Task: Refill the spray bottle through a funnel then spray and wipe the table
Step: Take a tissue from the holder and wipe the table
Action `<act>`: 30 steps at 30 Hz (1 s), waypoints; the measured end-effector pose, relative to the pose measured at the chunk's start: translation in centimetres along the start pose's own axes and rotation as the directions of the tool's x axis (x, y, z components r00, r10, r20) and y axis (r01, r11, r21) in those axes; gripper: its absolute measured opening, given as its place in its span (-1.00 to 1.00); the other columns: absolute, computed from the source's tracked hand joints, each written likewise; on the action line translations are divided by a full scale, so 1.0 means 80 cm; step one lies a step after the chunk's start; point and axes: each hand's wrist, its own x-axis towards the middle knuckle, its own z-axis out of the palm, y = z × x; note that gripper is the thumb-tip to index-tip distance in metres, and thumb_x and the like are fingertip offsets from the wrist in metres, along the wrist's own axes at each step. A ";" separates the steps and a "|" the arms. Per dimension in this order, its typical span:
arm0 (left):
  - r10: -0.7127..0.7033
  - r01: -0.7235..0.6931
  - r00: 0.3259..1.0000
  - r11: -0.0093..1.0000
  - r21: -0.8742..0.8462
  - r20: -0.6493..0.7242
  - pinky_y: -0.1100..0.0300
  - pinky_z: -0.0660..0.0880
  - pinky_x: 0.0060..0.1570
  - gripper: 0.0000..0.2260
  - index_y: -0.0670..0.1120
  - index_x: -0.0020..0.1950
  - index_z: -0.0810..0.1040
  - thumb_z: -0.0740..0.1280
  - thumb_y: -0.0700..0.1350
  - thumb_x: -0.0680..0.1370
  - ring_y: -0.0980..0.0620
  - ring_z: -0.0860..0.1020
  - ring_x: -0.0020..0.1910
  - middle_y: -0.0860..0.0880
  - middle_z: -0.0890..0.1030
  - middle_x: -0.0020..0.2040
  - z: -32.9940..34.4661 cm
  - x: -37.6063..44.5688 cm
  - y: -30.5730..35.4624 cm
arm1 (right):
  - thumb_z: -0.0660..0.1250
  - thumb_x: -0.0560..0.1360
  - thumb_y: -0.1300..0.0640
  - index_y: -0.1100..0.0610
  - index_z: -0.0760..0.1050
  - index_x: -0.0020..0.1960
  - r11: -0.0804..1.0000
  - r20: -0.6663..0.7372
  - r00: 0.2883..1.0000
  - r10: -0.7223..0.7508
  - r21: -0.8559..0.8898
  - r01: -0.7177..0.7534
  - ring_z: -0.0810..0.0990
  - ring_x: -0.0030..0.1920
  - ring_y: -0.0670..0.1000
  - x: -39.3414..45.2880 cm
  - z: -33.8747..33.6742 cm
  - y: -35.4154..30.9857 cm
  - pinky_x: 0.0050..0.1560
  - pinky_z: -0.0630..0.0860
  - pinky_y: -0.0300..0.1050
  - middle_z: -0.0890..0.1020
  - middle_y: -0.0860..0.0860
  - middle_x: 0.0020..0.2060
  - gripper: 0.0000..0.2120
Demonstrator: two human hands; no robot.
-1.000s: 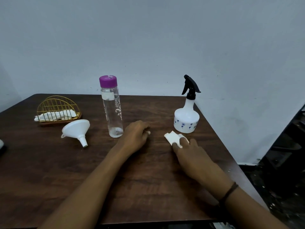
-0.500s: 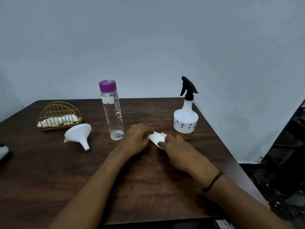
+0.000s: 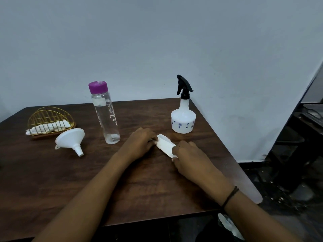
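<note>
A folded white tissue (image 3: 164,144) lies on the dark wooden table (image 3: 52,175), gripped at its left end by my left hand (image 3: 140,144) and at its right end by my right hand (image 3: 189,157). Behind it to the right stands a white spray bottle (image 3: 183,119) with a black trigger head. A clear water bottle (image 3: 104,112) with a purple cap stands upright left of my hands, nearly empty. The white funnel (image 3: 70,139) lies on its side further left.
A gold wire holder (image 3: 49,122) with white tissues sits at the back left. The table's right edge (image 3: 241,170) runs close to my right arm, with dark floor and furniture beyond. A pale wall stands right behind the table.
My right hand slid the tissue leftward to my left hand, and both hands now grip it. The camera view has shifted slightly.
</note>
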 end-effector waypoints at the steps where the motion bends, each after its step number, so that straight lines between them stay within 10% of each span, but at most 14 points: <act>1: 0.008 -0.008 1.000 1.000 0.011 -0.005 -0.04 0.49 0.06 -0.96 0.01 -0.08 0.64 0.40 -0.12 0.52 0.02 0.55 -0.06 0.07 0.65 -0.07 0.000 -0.001 0.002 | 0.22 0.61 0.11 0.12 0.50 0.16 1.000 -0.032 0.999 0.000 -0.009 -0.001 0.46 0.04 0.07 0.000 0.003 0.000 -0.18 0.39 -0.09 0.52 0.06 0.07 -0.82; 14: 0.085 -0.123 0.986 0.950 -0.288 -0.140 0.26 0.46 -0.18 -0.89 -0.04 -0.02 0.61 0.28 -0.13 0.63 0.17 0.54 -0.14 0.16 0.61 -0.14 -0.004 0.034 0.128 | 0.31 0.53 0.19 0.03 0.59 -0.04 0.812 -0.364 0.852 0.376 0.573 -0.114 0.55 -0.23 -0.17 -0.059 -0.059 0.113 -0.26 0.41 -0.33 0.63 -0.13 -0.21 -0.89; 30: 0.324 -0.273 0.934 0.918 -0.289 0.148 0.14 0.47 -0.02 -0.82 -0.09 0.17 0.60 0.28 -0.12 0.62 0.01 0.59 -0.01 -0.03 0.65 0.03 0.137 0.164 0.310 | 0.33 0.51 0.22 0.09 0.61 -0.10 0.745 -0.534 0.558 0.635 0.616 -0.258 0.57 -0.28 -0.10 -0.176 -0.040 0.275 -0.23 0.45 -0.22 0.63 -0.11 -0.29 -0.90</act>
